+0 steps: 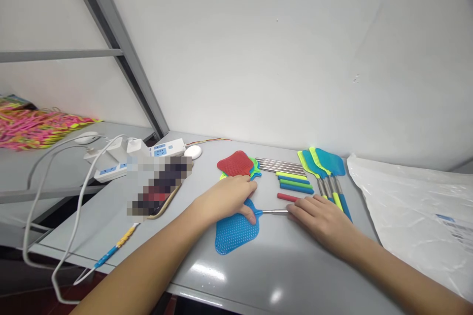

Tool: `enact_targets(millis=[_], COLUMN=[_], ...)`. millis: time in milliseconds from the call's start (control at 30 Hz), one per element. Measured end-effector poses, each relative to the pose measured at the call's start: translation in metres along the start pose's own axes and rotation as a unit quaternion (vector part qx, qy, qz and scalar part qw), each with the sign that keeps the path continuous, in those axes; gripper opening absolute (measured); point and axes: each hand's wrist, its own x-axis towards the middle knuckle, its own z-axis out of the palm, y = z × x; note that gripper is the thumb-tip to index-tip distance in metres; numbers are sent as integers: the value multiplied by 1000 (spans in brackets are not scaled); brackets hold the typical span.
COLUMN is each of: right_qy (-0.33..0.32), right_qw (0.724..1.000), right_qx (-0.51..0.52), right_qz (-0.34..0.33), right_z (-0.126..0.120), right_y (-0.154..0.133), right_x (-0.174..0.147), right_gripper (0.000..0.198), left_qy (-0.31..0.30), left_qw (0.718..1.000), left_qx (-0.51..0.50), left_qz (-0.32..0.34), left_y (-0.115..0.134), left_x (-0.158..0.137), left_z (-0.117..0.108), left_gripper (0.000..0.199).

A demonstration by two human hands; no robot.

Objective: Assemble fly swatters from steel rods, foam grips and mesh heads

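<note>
A blue fly swatter (235, 236) lies on the worktop (295, 275), the left hand (232, 198) at its neck; whether that hand grips or merely rests, I cannot tell. The right hand (320, 219) grasps the swatter's metal rod (274, 211), beside a red tube (287, 197). Beyond the left hand is a red swatter head (235, 163); more fly swatters (330, 161) lie farther right.

No luck, nothing's coming through as readable: the wrinkled white plastic bag (399, 202) is showing a small printed patch (456, 230) with a blue block and faint grey lines, but it's looking way too blurry.
</note>
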Motion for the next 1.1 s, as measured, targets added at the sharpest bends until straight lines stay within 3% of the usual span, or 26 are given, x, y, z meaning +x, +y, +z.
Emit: enact_targets(millis=[267, 467, 800, 1100], right_qy=[27, 54, -5, 6], right_qw=[999, 998, 1000, 1000], right_qx=[13, 24, 13, 22], right_qz=[12, 21, 12, 1], right_z=[-1, -8, -4, -10], right_y=[1, 7, 7, 8], right_x=[2, 1, 0, 3], right_gripper=[19, 22, 24, 30], left_qy=[14, 2, -36, -41], left_qw=[999, 998, 995, 990], left_qx=[-16, -46, -89, -117], left_qz=[50, 49, 37, 73], left_y=[7, 5, 4, 4], left_x=[-1, -1, -3, 1], left_z=[1, -3, 0, 7], left_gripper=[49, 43, 43, 36])
